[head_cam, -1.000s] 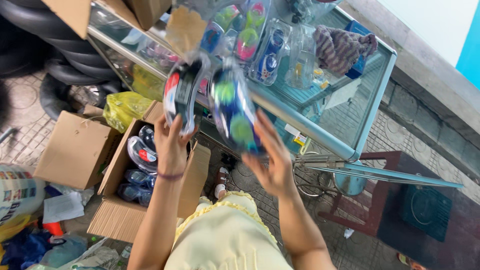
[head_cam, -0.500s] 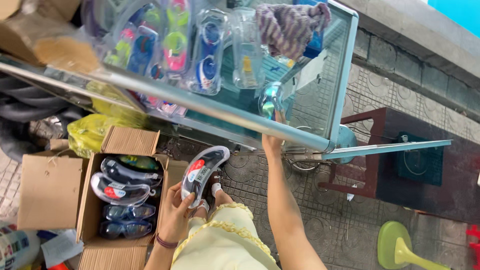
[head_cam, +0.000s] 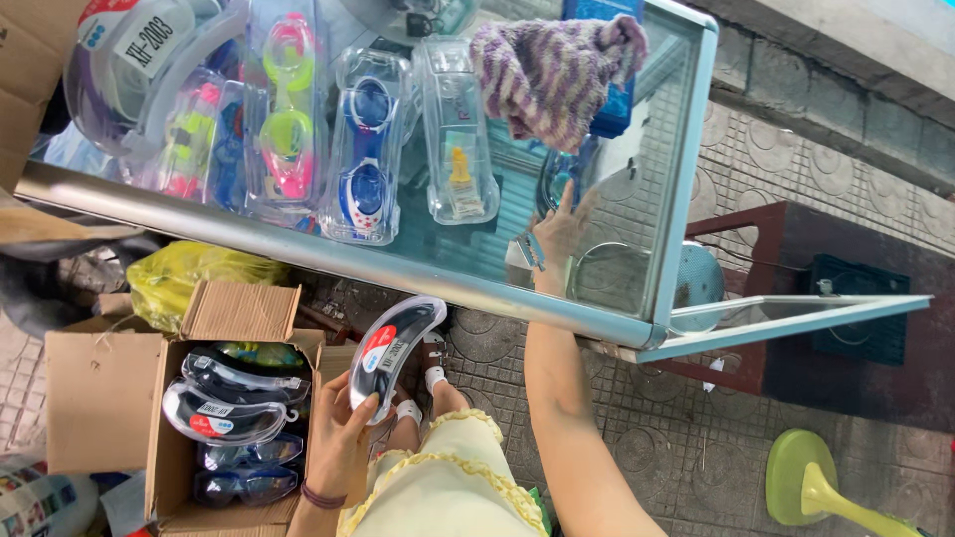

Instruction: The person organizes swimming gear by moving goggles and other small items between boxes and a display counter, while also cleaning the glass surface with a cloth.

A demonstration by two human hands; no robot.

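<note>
My left hand [head_cam: 343, 443] is shut on a clear swim-goggle case [head_cam: 393, 348] with a red label, held low over my lap beside an open cardboard box [head_cam: 164, 457]. The box holds several more dark goggle cases [head_cam: 229, 413]. My right hand [head_cam: 562, 234] reaches inside the glass cabinet [head_cam: 298, 249] and shows through the pane. Its fingers are spread and point up at a dark goggle case [head_cam: 557, 174] lying inside. On the cabinet top lie several cases of coloured goggles [head_cam: 363, 159].
A striped knit hat [head_cam: 552, 75] lies on the cabinet top at the right. The cabinet's glass door [head_cam: 786, 313] hangs open to the right. A yellow bag [head_cam: 189, 278], a dark red stool [head_cam: 796, 239] and a green plastic stool [head_cam: 826, 487] stand on the paved ground.
My right hand has gone from holding a goggle case above the cabinet to reaching inside it. My left hand has lowered its case toward the box. The view has tilted down.
</note>
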